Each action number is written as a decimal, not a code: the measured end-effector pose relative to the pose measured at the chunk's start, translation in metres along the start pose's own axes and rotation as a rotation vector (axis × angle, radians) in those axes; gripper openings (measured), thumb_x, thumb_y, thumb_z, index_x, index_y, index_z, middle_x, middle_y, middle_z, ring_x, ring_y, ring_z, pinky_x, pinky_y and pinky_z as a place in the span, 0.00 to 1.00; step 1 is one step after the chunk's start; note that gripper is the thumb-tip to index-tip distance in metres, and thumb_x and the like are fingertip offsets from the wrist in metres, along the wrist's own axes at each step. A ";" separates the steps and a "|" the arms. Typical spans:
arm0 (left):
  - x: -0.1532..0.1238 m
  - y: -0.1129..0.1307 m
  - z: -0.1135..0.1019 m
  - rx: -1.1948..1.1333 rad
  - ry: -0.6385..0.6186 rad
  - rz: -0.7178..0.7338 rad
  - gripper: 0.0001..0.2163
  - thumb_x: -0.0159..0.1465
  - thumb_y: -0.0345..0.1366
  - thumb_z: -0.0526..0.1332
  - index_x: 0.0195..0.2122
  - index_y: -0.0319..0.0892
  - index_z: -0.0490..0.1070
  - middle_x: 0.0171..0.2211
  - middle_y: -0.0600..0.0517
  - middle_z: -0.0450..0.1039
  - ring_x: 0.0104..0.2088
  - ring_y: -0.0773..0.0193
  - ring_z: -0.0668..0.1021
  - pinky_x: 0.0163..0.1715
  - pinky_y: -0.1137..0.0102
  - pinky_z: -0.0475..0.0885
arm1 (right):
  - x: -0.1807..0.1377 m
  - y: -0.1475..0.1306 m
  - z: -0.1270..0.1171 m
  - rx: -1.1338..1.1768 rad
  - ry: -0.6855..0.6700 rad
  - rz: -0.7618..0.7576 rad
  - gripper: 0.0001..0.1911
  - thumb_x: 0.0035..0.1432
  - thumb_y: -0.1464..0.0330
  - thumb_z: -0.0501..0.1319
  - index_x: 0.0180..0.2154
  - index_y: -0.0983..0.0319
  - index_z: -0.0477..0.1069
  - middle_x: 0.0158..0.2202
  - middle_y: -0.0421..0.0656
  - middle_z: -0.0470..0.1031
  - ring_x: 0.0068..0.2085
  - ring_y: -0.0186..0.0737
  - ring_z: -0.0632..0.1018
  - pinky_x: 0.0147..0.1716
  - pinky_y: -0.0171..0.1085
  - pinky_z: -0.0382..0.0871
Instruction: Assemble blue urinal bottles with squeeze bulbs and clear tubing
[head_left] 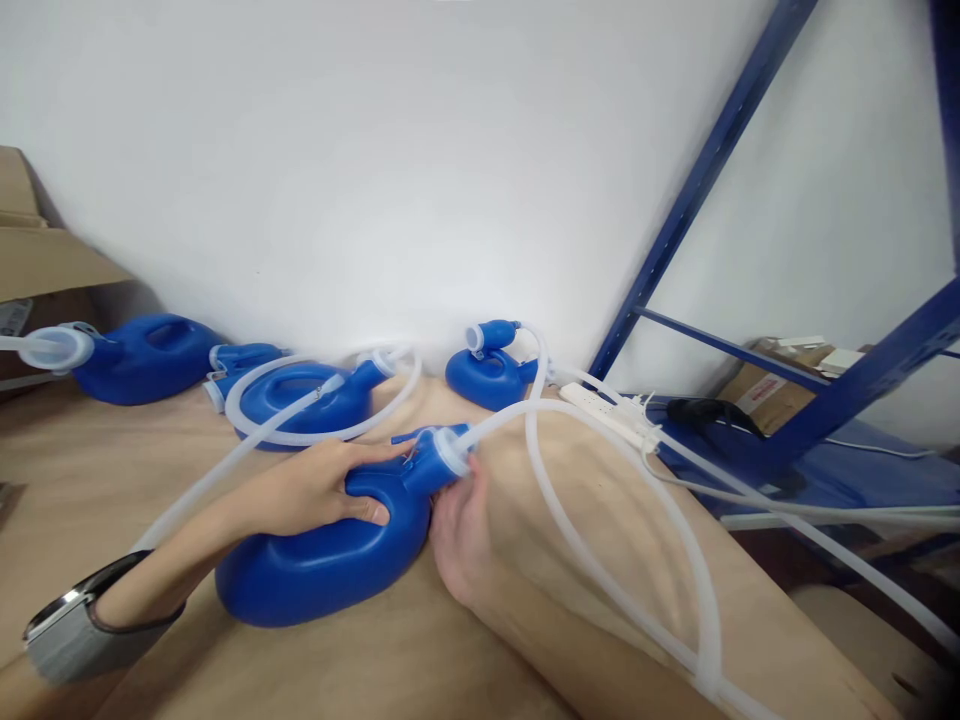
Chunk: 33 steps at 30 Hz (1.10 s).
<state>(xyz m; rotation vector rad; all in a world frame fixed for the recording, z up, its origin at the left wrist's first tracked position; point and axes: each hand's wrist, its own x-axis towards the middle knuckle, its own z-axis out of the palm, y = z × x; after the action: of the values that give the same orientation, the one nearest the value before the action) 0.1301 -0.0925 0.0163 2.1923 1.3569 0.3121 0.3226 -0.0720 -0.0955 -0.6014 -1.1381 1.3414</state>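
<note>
A blue plastic urinal bottle (pixel 330 575) lies on its side on the table in front of me, its neck pointing up and right. My left hand (pixel 341 485) is wrapped over its handle, with the thumb at the handle opening and the fingers reaching toward the neck. From below and to the right, my right hand (pixel 459 530) grips the neck near the white collar (pixel 452 452); some of its fingers are hidden behind the bottle. A translucent white hose (pixel 570 410) runs from the collar in an arc to the right and down.
Other blue urinal bottles with hoses stand along the wall: one at far left (pixel 146 360), one behind my left hand (pixel 300 400), one farther back (pixel 487 375). A power strip (pixel 607 410) lies near the right edge. Cardboard boxes (pixel 52 265) stand left; blue shelving (pixel 697 190) rises right.
</note>
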 end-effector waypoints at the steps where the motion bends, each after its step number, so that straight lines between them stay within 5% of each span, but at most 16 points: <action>1: 0.000 0.000 0.001 -0.011 0.004 0.002 0.35 0.63 0.49 0.67 0.71 0.54 0.62 0.71 0.54 0.63 0.70 0.48 0.68 0.69 0.57 0.64 | 0.000 0.000 0.002 -0.012 0.008 -0.011 0.33 0.78 0.56 0.35 0.66 0.58 0.69 0.60 0.42 0.78 0.60 0.47 0.80 0.55 0.48 0.81; 15: 0.000 0.000 0.007 -0.055 0.048 0.009 0.36 0.62 0.49 0.68 0.71 0.57 0.61 0.70 0.55 0.65 0.67 0.46 0.71 0.66 0.54 0.67 | 0.002 -0.018 -0.001 -0.097 0.012 -0.116 0.29 0.77 0.60 0.41 0.56 0.59 0.79 0.48 0.41 0.86 0.43 0.47 0.87 0.44 0.45 0.84; 22: -0.001 0.000 0.005 -0.067 0.036 -0.017 0.36 0.62 0.49 0.69 0.71 0.55 0.62 0.70 0.55 0.64 0.68 0.47 0.70 0.68 0.55 0.66 | 0.003 -0.019 -0.001 -0.083 -0.027 -0.066 0.30 0.77 0.61 0.38 0.58 0.60 0.76 0.54 0.41 0.82 0.54 0.45 0.84 0.49 0.45 0.83; 27: -0.001 -0.004 0.007 -0.069 0.045 -0.006 0.36 0.62 0.50 0.69 0.71 0.56 0.63 0.71 0.54 0.64 0.69 0.46 0.69 0.68 0.54 0.65 | 0.003 -0.013 -0.001 -0.089 -0.009 -0.079 0.31 0.78 0.59 0.37 0.61 0.60 0.75 0.56 0.44 0.81 0.50 0.48 0.86 0.44 0.47 0.85; 33: -0.001 -0.006 0.009 -0.080 0.060 0.019 0.36 0.63 0.50 0.69 0.71 0.55 0.62 0.70 0.53 0.65 0.68 0.46 0.70 0.68 0.54 0.65 | 0.000 -0.010 -0.004 -0.170 -0.110 -0.059 0.36 0.76 0.52 0.30 0.69 0.53 0.64 0.64 0.42 0.75 0.57 0.48 0.82 0.49 0.48 0.84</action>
<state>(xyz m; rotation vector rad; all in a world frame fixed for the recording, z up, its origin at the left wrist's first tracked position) 0.1293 -0.0937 0.0051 2.1467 1.3331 0.4351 0.3302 -0.0728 -0.0880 -0.6176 -1.3598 1.2477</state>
